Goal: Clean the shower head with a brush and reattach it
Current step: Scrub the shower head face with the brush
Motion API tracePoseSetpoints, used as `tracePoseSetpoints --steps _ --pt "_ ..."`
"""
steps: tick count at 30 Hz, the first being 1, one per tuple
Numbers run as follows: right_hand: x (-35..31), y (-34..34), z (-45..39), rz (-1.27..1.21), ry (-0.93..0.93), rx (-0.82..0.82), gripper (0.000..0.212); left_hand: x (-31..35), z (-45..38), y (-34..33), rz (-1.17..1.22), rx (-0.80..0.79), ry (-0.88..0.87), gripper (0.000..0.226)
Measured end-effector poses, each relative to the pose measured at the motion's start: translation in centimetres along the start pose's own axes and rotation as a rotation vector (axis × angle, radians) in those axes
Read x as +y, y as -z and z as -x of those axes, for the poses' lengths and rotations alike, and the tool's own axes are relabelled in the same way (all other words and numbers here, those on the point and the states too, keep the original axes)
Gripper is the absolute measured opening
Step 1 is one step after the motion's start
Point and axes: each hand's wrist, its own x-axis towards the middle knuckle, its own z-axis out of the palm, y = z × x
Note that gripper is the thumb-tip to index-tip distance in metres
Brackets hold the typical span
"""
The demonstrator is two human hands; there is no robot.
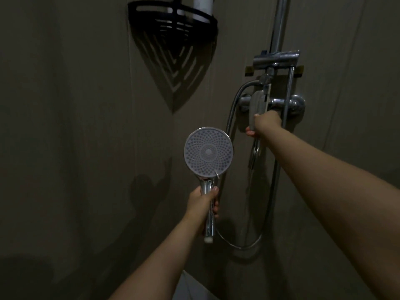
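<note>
- A shower rail (279,29) is running up the wall, with the tap lever (256,109) below it.
- The right hand (265,124) is gripping that lever.
- The left hand (202,202) is gripping the upright shower head (208,151), lower and left, face toward us.

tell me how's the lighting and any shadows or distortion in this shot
Head view: dim overall, with walls murky; the corner shelf throws a long slatted shadow down the wall; the shower head is the brightest thing, held by the left hand; the right hand grips the tap handle; wide-angle stretch swells the right forearm at the frame edge.
</note>
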Motion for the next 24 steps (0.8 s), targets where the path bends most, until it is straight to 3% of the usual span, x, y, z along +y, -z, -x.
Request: tracePoseSetpoints --steps 6,11,13,18,21,24 --pt "1.4 1.3 -0.2 0.124 0.076 -0.053 0.041 -1.2 -0.2 -0.3 0.009 0.011 0.020 0.011" --pt "6.2 5.6 -0.2 0.436 0.238 0.088 0.047 -2.1 -0.4 -0.9 0.041 0.010 0.023 0.011" --pt "9.7 7.8 0.4 0.542 0.150 0.006 0.052 -2.5 -0.5 -1.1 0.044 0.013 0.022 0.012" --pt "16.6 10.5 2.2 0.709 -0.260 -0.400 0.047 -3.5 -0.6 -1.7 0.034 0.016 0.022 0.015" --pt "16.9 9.4 2.2 0.775 -0.228 -0.457 0.031 -3.7 -0.6 -2.1 0.030 0.007 0.015 0.014" --pt "16.1 8.3 2.0 0.812 -0.112 -0.369 0.025 -3.8 -0.6 -2.2 0.028 0.009 0.011 0.014"
